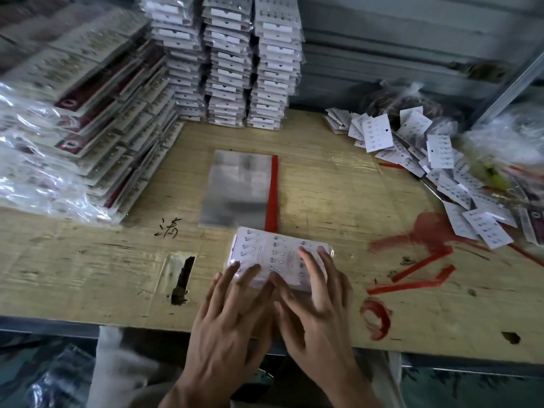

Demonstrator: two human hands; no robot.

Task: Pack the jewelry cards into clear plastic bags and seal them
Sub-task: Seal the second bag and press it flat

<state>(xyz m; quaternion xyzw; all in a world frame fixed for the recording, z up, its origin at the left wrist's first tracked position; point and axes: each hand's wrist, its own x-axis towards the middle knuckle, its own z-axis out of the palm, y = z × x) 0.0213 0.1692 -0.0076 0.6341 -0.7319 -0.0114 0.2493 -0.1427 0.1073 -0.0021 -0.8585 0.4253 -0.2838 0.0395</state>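
Note:
A white jewelry card with rows of small studs lies inside a clear plastic bag [273, 251] near the front of the wooden table [338, 201]. My left hand [229, 319] and my right hand [315, 301] press flat on its near end with straight, spread fingers. Just behind it sits a stack of empty clear bags with a red strip [240, 189] along the right edge. Loose, unbagged jewelry cards [441, 160] are heaped at the right.
Tall stacks of bagged cards [229, 60] stand at the back, and more bagged packs [82, 128] slope down at the left. Peeled red strips [412, 278] lie on the table at the right. A dark slot [182, 281] marks the wood at the left front.

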